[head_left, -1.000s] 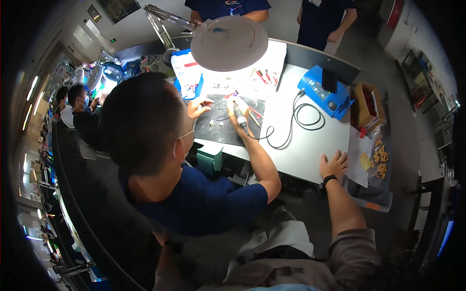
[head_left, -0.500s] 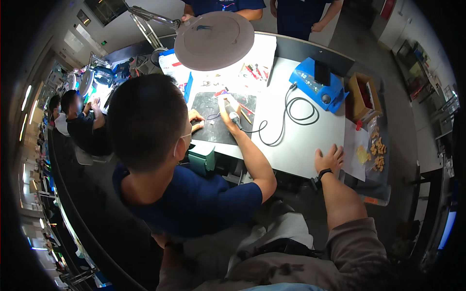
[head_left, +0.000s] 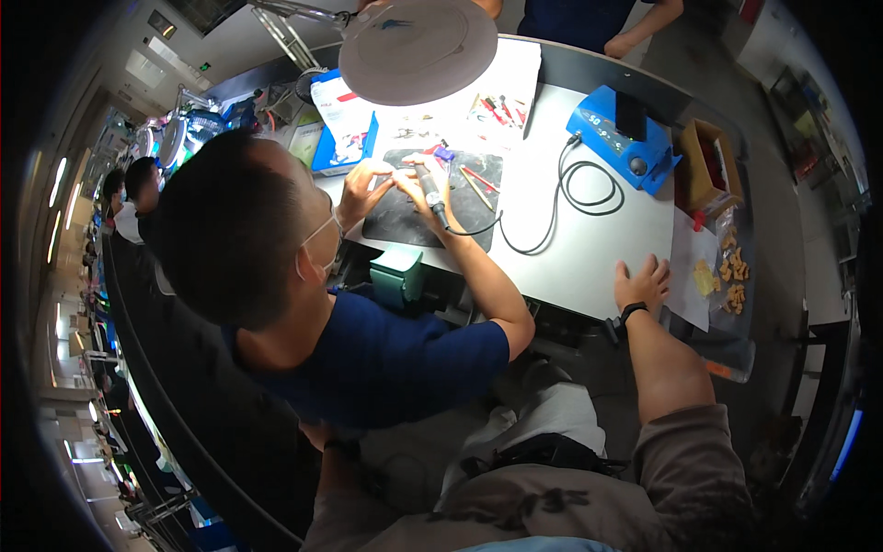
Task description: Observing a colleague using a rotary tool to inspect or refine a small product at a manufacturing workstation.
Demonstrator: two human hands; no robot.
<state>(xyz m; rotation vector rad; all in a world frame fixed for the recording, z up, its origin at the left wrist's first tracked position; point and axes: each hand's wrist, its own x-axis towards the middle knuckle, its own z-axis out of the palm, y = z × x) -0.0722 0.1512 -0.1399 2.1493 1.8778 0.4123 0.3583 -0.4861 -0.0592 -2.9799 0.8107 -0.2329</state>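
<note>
Right hand (head_left: 644, 283) flat on white table (head_left: 589, 262) edge, grip open and empty, left hand apparently hidden behind seated co-worker (head_left: 276, 276)

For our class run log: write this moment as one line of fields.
right hand: flat on white worktable | left hand: out of view | nearby: co-worker's pen-shaped soldering iron over dark mat

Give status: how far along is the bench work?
Done: no finished piece is visible. In hand: a co-worker holds a soldering iron over the dark mat; the right hand lies flat and empty on the white table. Left: tan parts sit untouched beside it.
</note>
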